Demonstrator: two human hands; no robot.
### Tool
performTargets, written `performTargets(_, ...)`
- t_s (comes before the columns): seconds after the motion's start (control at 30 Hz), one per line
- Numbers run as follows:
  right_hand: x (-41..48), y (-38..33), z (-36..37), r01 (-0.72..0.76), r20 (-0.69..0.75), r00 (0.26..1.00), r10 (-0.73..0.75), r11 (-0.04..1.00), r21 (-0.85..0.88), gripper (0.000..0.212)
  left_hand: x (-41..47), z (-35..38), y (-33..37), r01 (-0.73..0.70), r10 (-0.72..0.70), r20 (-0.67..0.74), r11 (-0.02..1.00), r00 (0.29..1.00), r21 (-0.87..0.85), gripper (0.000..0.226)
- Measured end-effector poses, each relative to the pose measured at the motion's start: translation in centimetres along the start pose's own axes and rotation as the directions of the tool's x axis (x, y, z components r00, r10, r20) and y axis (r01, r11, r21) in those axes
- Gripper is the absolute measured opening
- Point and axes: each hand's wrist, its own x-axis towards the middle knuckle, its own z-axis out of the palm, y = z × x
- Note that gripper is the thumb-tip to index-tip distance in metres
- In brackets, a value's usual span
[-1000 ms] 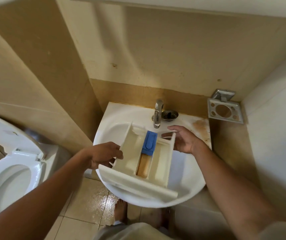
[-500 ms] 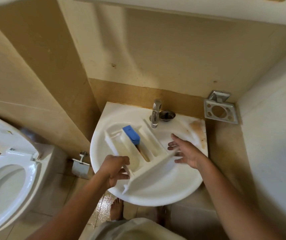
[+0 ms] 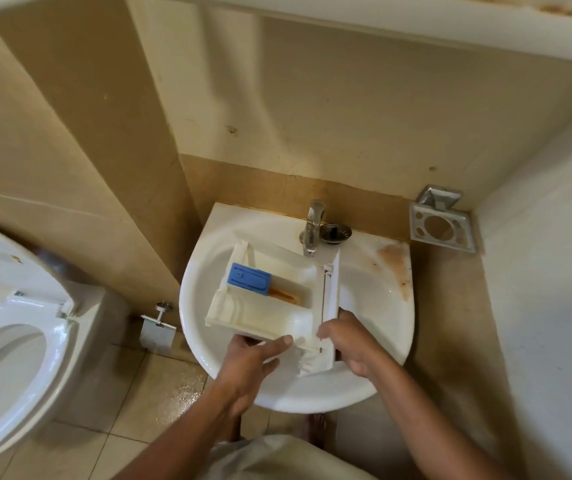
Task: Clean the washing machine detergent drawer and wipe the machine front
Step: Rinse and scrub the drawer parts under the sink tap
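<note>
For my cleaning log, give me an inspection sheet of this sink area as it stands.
Surface: white washbasin, brown stain on its right ledge.
Job's things: detergent drawer held over the basin; blue insert, orange residue inside.
Clutter: drain strainer beside the tap.
Grips: left grip holds the drawer's near edge; right grip holds its front panel.
Cables: nothing seen.
Surroundings: toilet left, toothbrush holder right, wet floor tiles.

Detergent drawer fills the sink basin from 9 o'clock to centre. Tap blocks 12 o'clock, strainer just beside it. Bare basin at 3 o'clock. Left hand and right hand hold the drawer, crowding 6 o'clock.
</note>
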Motion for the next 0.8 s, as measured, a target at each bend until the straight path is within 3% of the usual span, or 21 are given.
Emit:
performTargets(0.13, 1.5, -0.5, -3.8, -0.103, 0.106, 0.989, 0.104, 0.995, -0.017, 0.037, -0.1, -4.9, 1.1, 0.212, -0.184, 0.258, 0.973, 0.948, -0.088, 0.067)
performTargets(0.27, 2.8, -1.9, -6.1, -0.116, 0.282, 0.947, 0.154, 0.982, -0.147, 0.04, 0.3, -7.3, 2.3, 0.261, -0.162, 0.316, 0.917, 0.935, -0.302, 0.068)
performTargets(0.33, 3.5, -2.8, -6.5, -0.103, 0.349, 0.921, 0.171, 0.973, -0.206, 0.043, 0.3, -6.8, 3.1, 0.261, -0.15, 0.319, 0.902, 0.936, -0.343, 0.053)
performTargets(0.4, 4.2, -3.8, -6.5, -0.078, 0.38, 0.908, 0.178, 0.961, -0.264, 0.043, 0.2, -5.8, 3.6, 0.277, -0.156, 0.35, 0.902, 0.924, -0.331, 0.064)
performTargets(0.5, 5.6, -5.5, -6.8, -0.058, 0.359, 0.915, 0.182, 0.942, -0.331, 0.042, 0.0, -3.7, 4.5, 0.22, -0.12, 0.391, 0.949, 0.913, -0.224, 0.078)
performTargets(0.63, 7.6, -9.4, -6.6, 0.02, 0.288, 0.949, 0.13, 0.885, -0.466, 0.038, 0.0, -0.8, 4.9, 0.153, -0.114, 0.277, 0.981, 0.954, -0.122, 0.065)
performTargets(0.8, 10.1, -13.5, -5.8, 0.201, 0.163, 0.979, -0.12, 0.651, -0.732, 0.042, 0.7, 2.9, 4.4, 0.127, -0.096, 0.168, 0.974, 0.981, -0.189, 0.041)
